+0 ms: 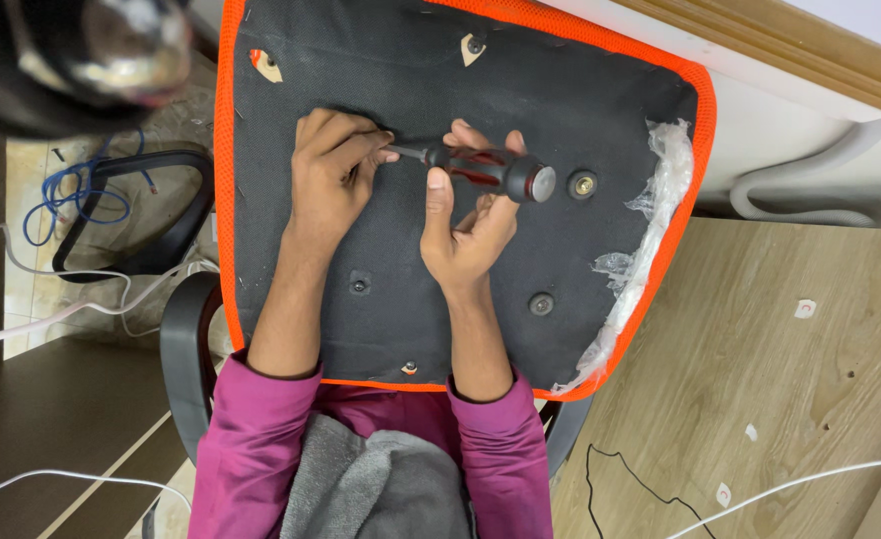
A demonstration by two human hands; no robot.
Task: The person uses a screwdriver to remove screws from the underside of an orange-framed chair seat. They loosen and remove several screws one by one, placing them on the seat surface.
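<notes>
Screwdriver (480,170) lying nearly level across the black underside of the upturned chair seat (560,90), long axis left to right, butt of handle toward the right, tip toward the left. Right hand (465,225) wrapped around the red-and-black handle. Left hand (330,180) pinched closed at the shaft's tip, nearer the working end.

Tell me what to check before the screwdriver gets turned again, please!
1. Right hand grips the screwdriver handle: ok.
2. Left hand steadies the shaft near the tip: ok.
3. Tip seated in a screw: cannot tell, fingers hide it.
4. Black seat panel lies flat across the lap: ok.
5. Loose plastic wrap is away from the hands: ok.
6. Blue cable on the floor is apart from the work: ok.
</notes>
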